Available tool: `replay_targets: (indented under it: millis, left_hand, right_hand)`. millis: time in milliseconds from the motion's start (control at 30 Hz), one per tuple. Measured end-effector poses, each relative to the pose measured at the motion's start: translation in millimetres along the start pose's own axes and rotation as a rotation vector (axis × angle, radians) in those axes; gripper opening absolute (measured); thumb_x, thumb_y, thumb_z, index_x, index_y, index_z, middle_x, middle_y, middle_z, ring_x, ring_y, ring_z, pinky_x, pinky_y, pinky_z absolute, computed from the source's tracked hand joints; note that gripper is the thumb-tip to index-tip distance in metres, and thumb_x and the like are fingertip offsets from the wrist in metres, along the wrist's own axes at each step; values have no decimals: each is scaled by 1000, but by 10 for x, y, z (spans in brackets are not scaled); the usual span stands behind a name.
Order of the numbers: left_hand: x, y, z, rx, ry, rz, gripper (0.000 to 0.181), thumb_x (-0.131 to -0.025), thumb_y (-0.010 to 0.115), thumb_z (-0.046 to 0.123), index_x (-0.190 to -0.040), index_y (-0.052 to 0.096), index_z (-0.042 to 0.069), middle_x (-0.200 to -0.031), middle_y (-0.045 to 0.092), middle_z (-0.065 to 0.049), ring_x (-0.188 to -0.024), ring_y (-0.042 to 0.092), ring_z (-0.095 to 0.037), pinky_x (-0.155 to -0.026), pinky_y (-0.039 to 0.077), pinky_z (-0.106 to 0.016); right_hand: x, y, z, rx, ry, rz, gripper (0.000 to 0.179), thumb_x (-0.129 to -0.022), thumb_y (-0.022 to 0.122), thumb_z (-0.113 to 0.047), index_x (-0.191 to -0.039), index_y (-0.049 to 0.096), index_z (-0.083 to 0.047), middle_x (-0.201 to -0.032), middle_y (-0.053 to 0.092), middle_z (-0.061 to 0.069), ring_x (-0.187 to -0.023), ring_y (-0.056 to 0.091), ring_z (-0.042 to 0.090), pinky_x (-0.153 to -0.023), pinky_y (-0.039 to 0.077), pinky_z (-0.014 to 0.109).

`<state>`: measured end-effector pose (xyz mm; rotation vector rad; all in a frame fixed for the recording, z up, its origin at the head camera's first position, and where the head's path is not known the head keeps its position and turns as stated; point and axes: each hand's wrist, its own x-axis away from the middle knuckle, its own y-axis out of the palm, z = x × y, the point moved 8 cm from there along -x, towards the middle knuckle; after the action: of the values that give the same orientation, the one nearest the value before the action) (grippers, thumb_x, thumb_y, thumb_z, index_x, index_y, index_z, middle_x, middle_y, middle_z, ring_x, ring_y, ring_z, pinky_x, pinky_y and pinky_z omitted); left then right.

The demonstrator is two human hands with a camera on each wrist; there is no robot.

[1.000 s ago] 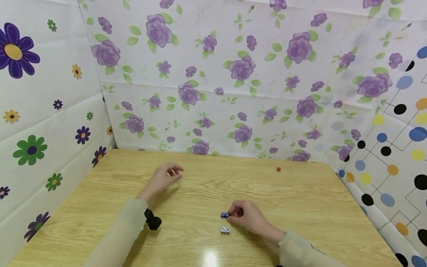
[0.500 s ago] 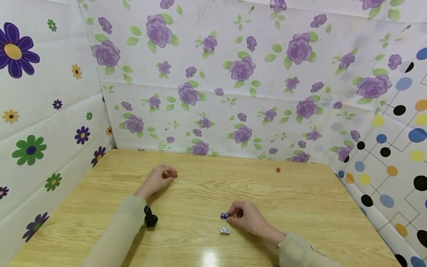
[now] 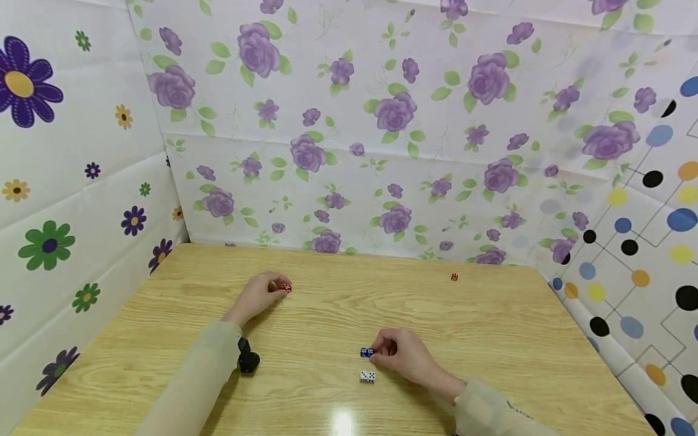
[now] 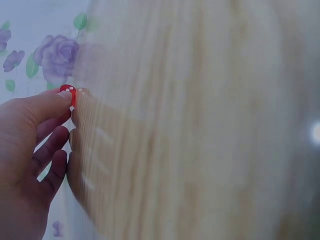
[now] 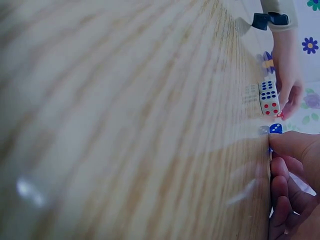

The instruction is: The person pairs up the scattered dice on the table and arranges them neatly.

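My left hand (image 3: 255, 298) is at the back left of the table, pinching a red die (image 3: 287, 288) with white pips between thumb and fingertips. In the left wrist view that die (image 4: 68, 91) shows past the thumb tip, down at the wood. Nearer the front, my right hand (image 3: 406, 354) has thumb and forefinger on the right one of two blue dice (image 3: 366, 352) that sit side by side. The right wrist view shows one blue die (image 5: 275, 128) at the thumb tip. Just in front of the blue pair stand two white dice (image 3: 368, 376), also side by side.
Another red die (image 3: 454, 277) lies at the back right of the wooden table (image 3: 338, 309). Flowered cloth (image 3: 349, 151) hangs along the back edge, with patterned sheets at both sides. A black device (image 3: 248, 358) is strapped at the left wrist.
The left hand was a little farther right with looser fingers over the red die. It has drawn back left and now pinches the die. The right hand stays at the blue dice.
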<state>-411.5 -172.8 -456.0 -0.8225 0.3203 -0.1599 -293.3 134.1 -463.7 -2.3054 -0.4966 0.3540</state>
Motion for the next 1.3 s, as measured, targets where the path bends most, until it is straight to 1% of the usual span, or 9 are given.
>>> replay_targets:
  millis: [100,233,400,500,667,967,1067,1200,1300]
  left_hand:
    - [-19,36,30,-13,23,-7,13,-91,70,11,-104,72,12,-100,69,-8,-82,59,-15,-75,48,-32]
    - [-29,93,110,-12,56,-27,9,-91,70,11,-100,72,12,-97,68,-6,-81,59,-13,-74,48,-31]
    - [-13,151,230,12,67,-56,10,-91,69,9,-101,72,10,-99,68,-7,-81,59,-14,-75,49,-32]
    - [-17,190,280,15,72,-66,11,-91,69,8,-101,72,11,-98,68,-6,-80,59,-13,-74,49,-31]
    - [-37,242,291,7,77,-63,11,-90,70,9,-101,71,12,-93,68,-3,-78,57,-11,-72,48,-29]
    - [-28,256,298,9,57,-60,9,-90,71,10,-98,70,12,-94,69,-4,-80,60,-12,-75,51,-32]
    - [-25,259,314,-1,65,-48,8,-90,71,9,-98,70,11,-93,68,-3,-80,60,-12,-74,51,-33]
    - [-16,258,355,-24,81,-30,8,-89,71,8,-96,70,8,-89,67,-4,-76,59,-11,-70,50,-31]
    - [-16,272,379,-28,56,-39,8,-89,72,9,-96,70,8,-88,67,-4,-76,58,-12,-71,50,-30]
  right_hand:
    - [1,1,1,-1,0,0,7,-85,78,-19,-87,71,-19,-73,61,-7,-61,48,1,-56,42,18]
    - [0,2,-1,-1,-1,-1,7,-85,78,-19,-87,71,-18,-72,61,-7,-61,48,1,-55,42,18]
    - [-2,1,-4,2,0,-2,7,-85,77,-19,-87,71,-19,-72,61,-6,-61,48,1,-55,41,18]
    - [-4,2,-4,0,4,-5,7,-86,77,-19,-87,71,-18,-72,61,-6,-61,48,1,-55,41,18]
    - [-2,-1,-7,-6,5,-6,7,-86,77,-18,-87,71,-18,-72,61,-6,-61,48,1,-55,41,18]
    - [5,-6,-11,-3,8,-5,7,-86,77,-18,-87,71,-18,-72,61,-6,-61,48,1,-55,41,18]
    - [3,-9,-10,3,8,-2,6,-86,77,-19,-87,71,-18,-73,61,-6,-61,48,1,-55,41,18]
    - [4,-5,-8,9,12,-2,6,-86,77,-18,-87,71,-18,-73,61,-6,-62,48,1,-56,41,18]
    - [5,-1,-5,12,18,-3,6,-86,77,-18,-87,72,-18,-73,61,-6,-61,48,1,-56,41,17]
